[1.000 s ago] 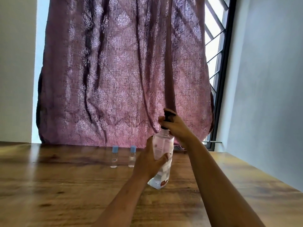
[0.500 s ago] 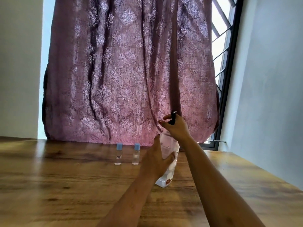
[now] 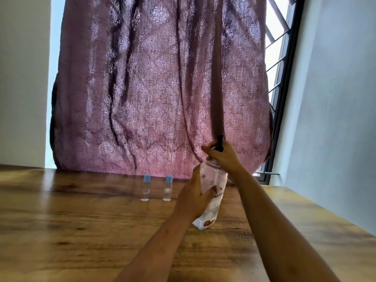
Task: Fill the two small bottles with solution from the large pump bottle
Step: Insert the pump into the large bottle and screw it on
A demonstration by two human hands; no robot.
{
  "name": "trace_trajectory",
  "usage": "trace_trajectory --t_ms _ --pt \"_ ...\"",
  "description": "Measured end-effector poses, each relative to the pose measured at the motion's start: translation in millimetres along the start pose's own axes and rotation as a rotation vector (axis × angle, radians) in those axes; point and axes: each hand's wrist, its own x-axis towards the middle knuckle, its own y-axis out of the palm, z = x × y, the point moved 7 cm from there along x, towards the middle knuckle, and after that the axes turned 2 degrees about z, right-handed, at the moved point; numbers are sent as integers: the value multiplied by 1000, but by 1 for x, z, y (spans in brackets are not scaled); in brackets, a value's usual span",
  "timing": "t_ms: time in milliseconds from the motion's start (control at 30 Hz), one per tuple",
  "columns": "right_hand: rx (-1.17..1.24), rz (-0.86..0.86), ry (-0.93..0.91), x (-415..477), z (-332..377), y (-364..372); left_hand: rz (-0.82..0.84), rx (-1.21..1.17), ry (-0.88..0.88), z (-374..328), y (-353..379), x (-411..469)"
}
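Observation:
The large clear pump bottle (image 3: 211, 192) leans to the left with its base on the wooden table (image 3: 81, 231). My left hand (image 3: 193, 196) grips its body from the left. My right hand (image 3: 222, 156) is closed around the black pump head (image 3: 220, 142) at its neck. Two small clear bottles with blue caps stand upright and capped to the left of the big bottle: one with a label (image 3: 146, 188) and one plain (image 3: 168, 188), side by side near the table's far edge.
A mauve patterned curtain (image 3: 158, 88) hangs just behind the table's far edge. A barred window (image 3: 276, 58) and a pale wall (image 3: 335, 119) lie to the right, where the table's right edge runs diagonally.
My head has tilted, so the table and bottles sit a little differently in view. Both hands stay on the pump bottle; the right hand has shifted its grip at the pump head.

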Motion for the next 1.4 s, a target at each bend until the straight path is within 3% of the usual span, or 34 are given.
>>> trace_trajectory --t_ms 100,167,300,433,600,867,967,1133,1300,1400 --pt "-61 -134 -60 -7 -4 4 -31 21 -7 2 -1 0" --pt "-23 -114 -71 -9 -5 9 -36 37 -18 3 -1 0" --pt "192 -12 -8 -19 -11 14 -50 18 -60 11 -2 1" --pt "404 -110 -78 -30 -13 -2 -40 18 -84 12 -2 1" --pt "193 -281 -9 -20 -23 -19 -26 2 -78 12 -1 1" --pt "-109 -103 -43 5 -13 13 -25 9 -78 15 -1 3" --pt "-67 -91 -40 -3 -16 13 -36 32 -83 15 -1 4" --pt "203 -178 -38 -19 -23 -11 -31 51 -56 12 -1 3" --pt "139 -329 -72 -18 -13 -31 3 106 -44 7 5 4" --pt "132 -163 -51 -11 -9 -12 -1 81 -59 10 4 4"
